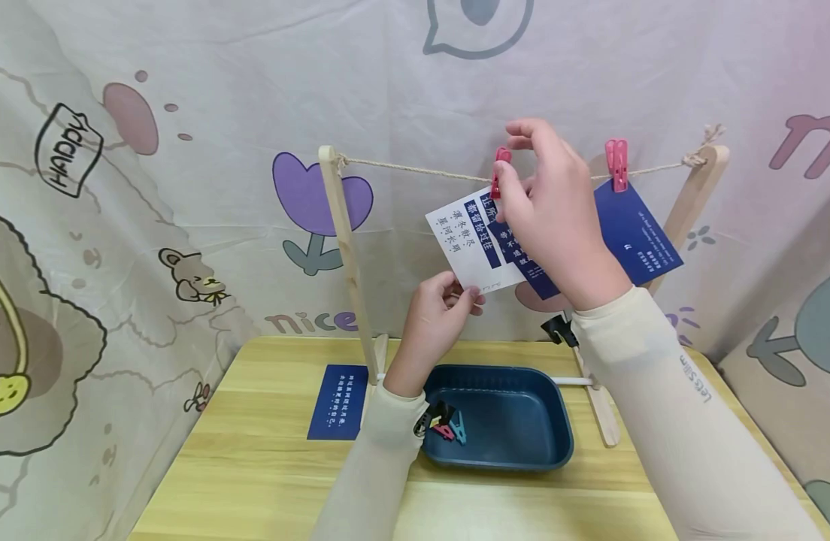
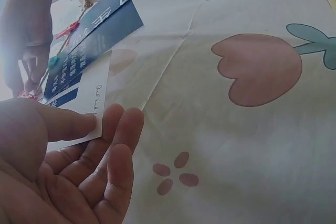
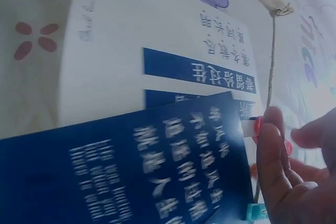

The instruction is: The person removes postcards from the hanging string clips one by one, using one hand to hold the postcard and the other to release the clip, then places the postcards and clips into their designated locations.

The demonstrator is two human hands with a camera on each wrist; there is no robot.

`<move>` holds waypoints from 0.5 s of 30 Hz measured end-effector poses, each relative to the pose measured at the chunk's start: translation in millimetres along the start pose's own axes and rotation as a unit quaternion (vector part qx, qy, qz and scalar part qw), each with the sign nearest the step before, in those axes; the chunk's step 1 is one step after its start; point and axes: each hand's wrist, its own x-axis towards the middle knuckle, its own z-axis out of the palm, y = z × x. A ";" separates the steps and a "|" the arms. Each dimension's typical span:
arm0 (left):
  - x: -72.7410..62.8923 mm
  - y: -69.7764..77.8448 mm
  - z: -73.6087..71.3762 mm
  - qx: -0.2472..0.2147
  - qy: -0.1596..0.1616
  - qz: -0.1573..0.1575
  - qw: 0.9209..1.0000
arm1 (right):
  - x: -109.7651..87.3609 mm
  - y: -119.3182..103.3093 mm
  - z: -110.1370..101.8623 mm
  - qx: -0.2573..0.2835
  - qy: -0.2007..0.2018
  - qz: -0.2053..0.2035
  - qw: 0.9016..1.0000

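My left hand [image 1: 437, 323] pinches the lower edge of a white card [image 1: 471, 252] with dark-blue text bands, thumb in front and fingers behind. At the card's top corner, my right hand [image 1: 557, 207] holds a pink clothespin [image 1: 496, 184] on the rope [image 1: 415, 171] between thumb and fingers. A dark-blue card [image 3: 126, 166] overlaps the white card; a teal clothespin [image 3: 257, 212] shows at its upper edge in the right wrist view. Farther right, another blue card [image 1: 634, 233] hangs tilted under pink clothespins [image 1: 617, 165].
Wooden posts [image 1: 347, 255] carry the rope at both sides, joined low down by a white rod [image 1: 572, 381]. Between them, a dark-blue tray [image 1: 503, 462] holds several small clothespins [image 1: 458, 428]. One blue card [image 1: 336, 402] lies on the wooden table [image 1: 252, 451] beside the left post. Printed cloth hangs behind.
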 end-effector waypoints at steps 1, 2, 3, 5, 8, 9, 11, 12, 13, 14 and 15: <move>0.0 -0.2 0.1 -0.001 0.000 -0.001 1.000 | 1.7 -1.2 -0.1 0.000 -0.010 0.013 1.000; -0.1 -0.4 0.1 -0.002 0.000 -0.002 1.000 | 3.0 -2.0 0.0 0.001 -0.018 0.023 1.000; -0.1 -0.4 0.0 -0.002 -0.001 -0.002 1.000 | 4.2 -2.5 0.3 0.001 -0.025 0.029 0.999; -0.1 -0.4 0.0 -0.002 -0.001 0.000 1.000 | 6.2 -2.8 1.6 0.005 -0.032 0.031 0.999; -0.4 -0.1 -0.2 0.000 -0.001 0.001 1.000 | 7.7 -1.9 4.0 0.015 -0.030 0.029 0.999; -0.6 0.3 -0.3 0.000 -0.001 0.002 1.000 | 7.8 -1.5 4.7 0.018 -0.028 0.029 0.999; -0.9 0.4 -0.5 0.000 -0.002 0.001 1.000 | 7.5 -1.0 5.8 0.022 -0.019 0.029 0.999; -1.1 0.5 -0.7 0.000 -0.002 0.001 1.000 | 7.1 -0.8 6.2 0.024 -0.014 0.028 0.999; -1.3 0.5 -0.6 -0.001 -0.002 0.001 1.000 | 6.5 -0.4 6.5 0.026 -0.009 0.027 0.999; -1.3 0.4 -0.5 -0.001 -0.003 0.001 1.000 | 6.1 -0.1 6.8 0.027 -0.004 0.025 0.999; -1.3 0.4 -0.4 -0.002 -0.004 0.002 1.000 | 5.5 0.1 6.9 0.029 0.000 0.023 0.999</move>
